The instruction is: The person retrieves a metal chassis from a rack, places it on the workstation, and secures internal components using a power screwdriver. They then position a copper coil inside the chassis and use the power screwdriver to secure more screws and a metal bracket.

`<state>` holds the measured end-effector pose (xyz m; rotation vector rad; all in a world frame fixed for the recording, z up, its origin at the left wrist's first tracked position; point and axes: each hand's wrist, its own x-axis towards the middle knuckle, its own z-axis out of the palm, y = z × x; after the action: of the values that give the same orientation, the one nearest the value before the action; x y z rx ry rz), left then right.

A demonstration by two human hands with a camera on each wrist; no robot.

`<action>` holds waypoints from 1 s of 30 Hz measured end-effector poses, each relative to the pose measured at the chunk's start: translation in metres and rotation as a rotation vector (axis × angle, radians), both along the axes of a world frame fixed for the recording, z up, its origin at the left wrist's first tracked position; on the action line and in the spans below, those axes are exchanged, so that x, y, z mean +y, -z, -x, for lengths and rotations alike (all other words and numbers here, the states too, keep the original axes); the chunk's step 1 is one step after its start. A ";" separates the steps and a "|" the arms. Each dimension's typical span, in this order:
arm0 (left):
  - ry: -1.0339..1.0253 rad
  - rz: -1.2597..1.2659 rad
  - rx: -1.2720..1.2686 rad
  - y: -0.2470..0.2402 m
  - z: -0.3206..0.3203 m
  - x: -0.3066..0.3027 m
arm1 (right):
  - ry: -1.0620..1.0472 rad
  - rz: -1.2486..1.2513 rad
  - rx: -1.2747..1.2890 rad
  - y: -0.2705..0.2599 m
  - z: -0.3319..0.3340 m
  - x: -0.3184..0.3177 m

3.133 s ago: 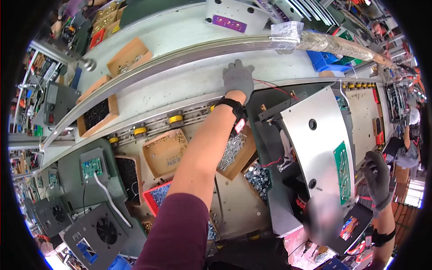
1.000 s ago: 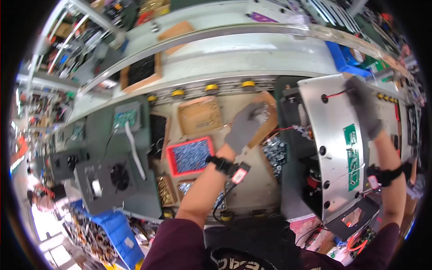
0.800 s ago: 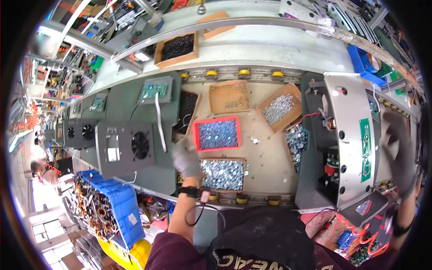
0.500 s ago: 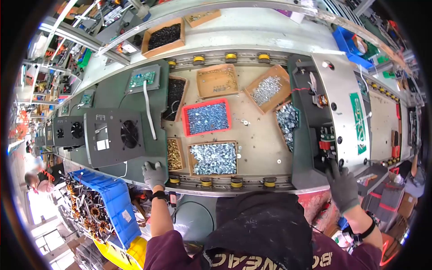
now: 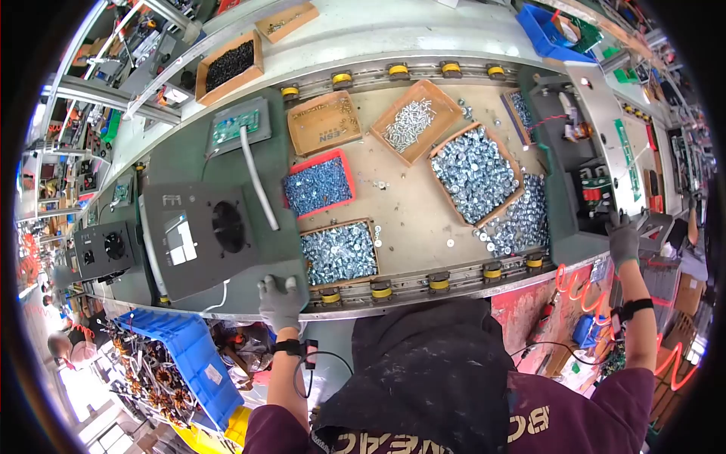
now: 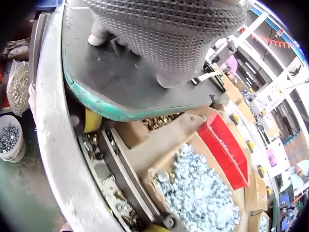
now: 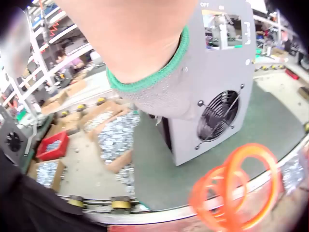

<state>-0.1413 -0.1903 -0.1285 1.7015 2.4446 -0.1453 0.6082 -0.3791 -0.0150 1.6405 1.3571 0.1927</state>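
My gloved left hand (image 5: 280, 303) rests on the front edge of the green pallet (image 5: 266, 261) at left, fingers straight on its surface in the left wrist view. That pallet bears a dark fan housing (image 5: 181, 261) and a circuit board (image 5: 236, 125) with a white cable. My gloved right hand (image 5: 624, 242) touches the front end of the chassis on the right pallet (image 5: 561, 219), fingers extended in the head view. The chassis has a curved metal panel (image 5: 605, 113). In the right wrist view, the fan-side panel (image 7: 190, 142) hides my right fingers.
Between the pallets stand a red tray (image 5: 352, 184) of small fasteners, a washer box (image 5: 339, 253), a silver screw box (image 5: 408, 125) and a larger hardware box (image 5: 476, 174) with loose pieces beside it. A roller rail (image 5: 408, 287) runs along the front. Coiled orange hose (image 7: 256, 150) hangs at right.
My left hand moved from the screw box to the left pallet's front edge; my right came from behind the panel to its front end. Both pallets slid right, uncovering the hardware box and covering two left boxes.
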 end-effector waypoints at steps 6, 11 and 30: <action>0.248 0.088 -0.253 -0.030 -0.067 -0.032 | 0.037 -0.299 0.380 0.026 0.154 0.110; 0.463 0.129 -0.490 -0.001 -0.095 -0.055 | 0.126 -0.355 0.777 0.118 0.195 0.158; 0.699 0.690 -0.644 -0.061 -0.156 -0.036 | 0.266 -0.262 0.773 0.204 0.163 0.185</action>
<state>0.0143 -0.2266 -0.0677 1.7823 1.1027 -0.3899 0.4448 -0.1944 -0.2193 2.2199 1.6900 -0.4927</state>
